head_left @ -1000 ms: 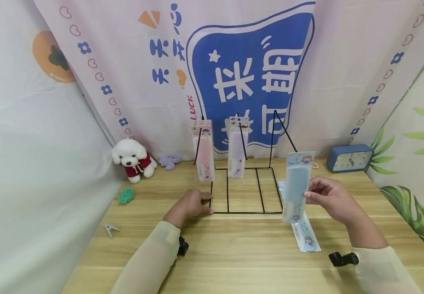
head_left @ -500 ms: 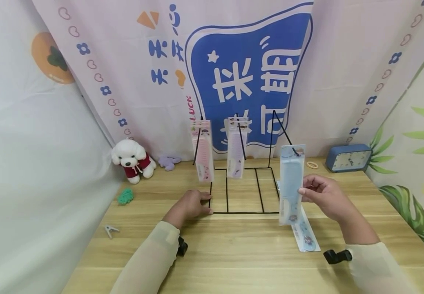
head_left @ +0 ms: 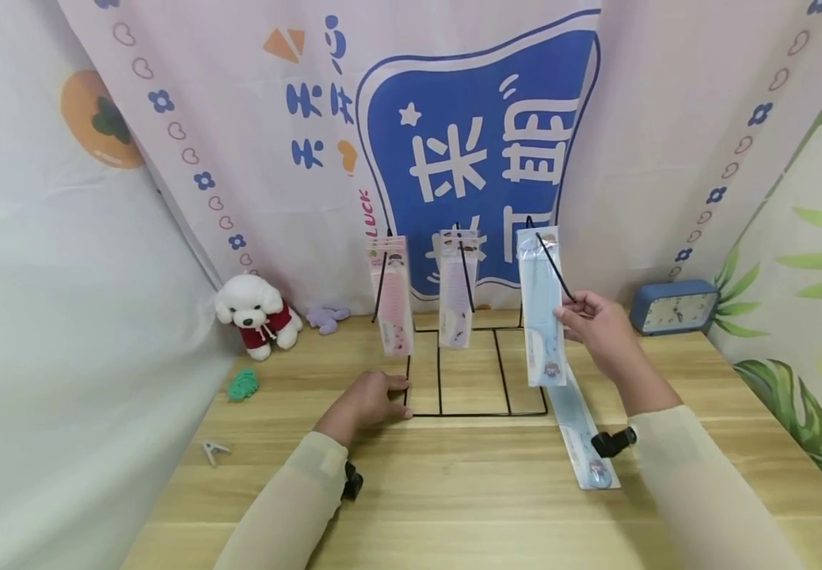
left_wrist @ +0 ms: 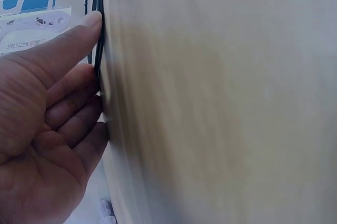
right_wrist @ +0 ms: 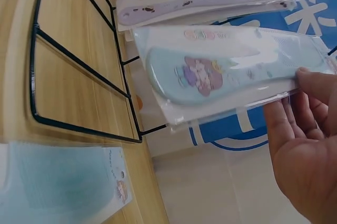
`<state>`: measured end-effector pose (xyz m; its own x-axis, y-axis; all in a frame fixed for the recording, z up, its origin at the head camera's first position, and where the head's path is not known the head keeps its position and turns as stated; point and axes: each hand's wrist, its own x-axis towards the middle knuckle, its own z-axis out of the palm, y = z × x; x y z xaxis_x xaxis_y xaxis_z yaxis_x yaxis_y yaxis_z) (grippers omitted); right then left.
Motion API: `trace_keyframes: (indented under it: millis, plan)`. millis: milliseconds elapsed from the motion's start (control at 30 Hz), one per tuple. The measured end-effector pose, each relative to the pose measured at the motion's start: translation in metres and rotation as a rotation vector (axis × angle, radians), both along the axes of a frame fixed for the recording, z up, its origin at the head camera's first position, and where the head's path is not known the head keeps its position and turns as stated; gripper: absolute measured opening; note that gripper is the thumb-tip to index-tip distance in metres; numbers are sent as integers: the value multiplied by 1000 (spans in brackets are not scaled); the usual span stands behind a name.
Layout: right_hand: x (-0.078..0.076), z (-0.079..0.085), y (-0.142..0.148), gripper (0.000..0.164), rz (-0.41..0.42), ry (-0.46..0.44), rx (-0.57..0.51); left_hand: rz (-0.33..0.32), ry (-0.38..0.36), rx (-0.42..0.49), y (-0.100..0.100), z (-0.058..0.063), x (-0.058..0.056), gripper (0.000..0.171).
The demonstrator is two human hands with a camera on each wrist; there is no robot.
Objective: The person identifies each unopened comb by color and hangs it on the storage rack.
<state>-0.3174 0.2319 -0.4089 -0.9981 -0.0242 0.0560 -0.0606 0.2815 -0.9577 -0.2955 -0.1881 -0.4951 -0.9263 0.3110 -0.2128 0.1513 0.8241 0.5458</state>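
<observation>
My right hand [head_left: 599, 324] pinches the right edge of a light blue comb [head_left: 542, 317] in a clear packet. The packet hangs upright on the right prong of a black wire rack [head_left: 475, 415], near the prong's back end. In the right wrist view the comb's handle [right_wrist: 200, 74] points toward the rack base. My left hand [head_left: 368, 400] holds the rack's front left corner, with thumb and fingers at the wire [left_wrist: 99, 40]. Pink packaged combs [head_left: 397, 305] hang on the left prong and purple packaged combs [head_left: 456, 293] on the middle one.
Another blue comb packet [head_left: 582, 443] lies on the wooden table, right of the rack. A blue clock [head_left: 675, 307] stands at the back right. To the left are a toy dog [head_left: 257, 317], a purple object [head_left: 327, 318], a green bundle [head_left: 243, 385] and a grey clip [head_left: 215, 452].
My right hand has brought the blue comb packet onto the right prong and slid it back along the wire, away from me. The left hand stays at the rack corner.
</observation>
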Motion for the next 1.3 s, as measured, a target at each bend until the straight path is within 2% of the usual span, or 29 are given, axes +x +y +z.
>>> trace_keyframes:
  millis: [233,433,767,1000,1100,1300]
  plan:
    - [-26,-2,-4,42,-51,-5,-32,5,-7,11,1,0,1,64]
    - [-34,-7,-5,43,-66,0,-40,3,-3,5,3,0,1,63]
    - [-46,-12,-8,44,-51,25,89,-1,2,-6,2,-1,-1,64]
    - [-58,-16,-8,45,-23,97,140,0,5,-9,0,-1,0,64]
    - [-63,-19,-7,46,-23,120,123,-5,5,-13,0,-2,0,64]
    - [-69,-23,-11,43,-18,114,-17,-8,2,-11,0,-1,0,63]
